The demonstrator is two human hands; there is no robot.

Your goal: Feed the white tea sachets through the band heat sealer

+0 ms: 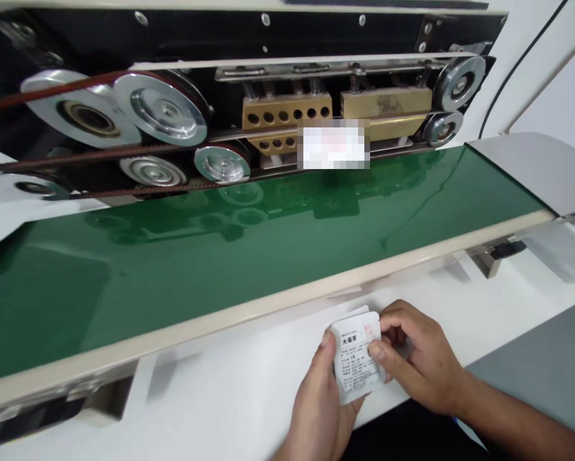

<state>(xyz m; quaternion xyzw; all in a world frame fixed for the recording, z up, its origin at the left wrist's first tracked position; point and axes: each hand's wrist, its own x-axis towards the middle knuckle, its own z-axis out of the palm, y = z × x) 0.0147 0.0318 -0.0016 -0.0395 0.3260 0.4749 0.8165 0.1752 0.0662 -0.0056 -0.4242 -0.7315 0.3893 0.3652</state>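
Note:
Several small white tea sachets (357, 362) are stacked between my hands, over the white tabletop in front of the machine. The front one carries black print, with "WHITE TEA" at its top and a red mark in a corner. My left hand (319, 400) wraps round the stack from the left and below, thumb along its left edge. From the right, my right hand (419, 358) pinches the sachets' right edge between thumb and curled fingers. Another white sachet (333, 146), blurred out in the picture, sits at the sealing machine's belts below the brass blocks.
A green conveyor belt (182, 269) runs across in front of the sealing machine's metal pulleys (160, 109) and brass blocks (386, 105). Its pale edge rail (268, 310) lies between my hands and the belt. A grey end plate (522, 166) adjoins the belt's right end.

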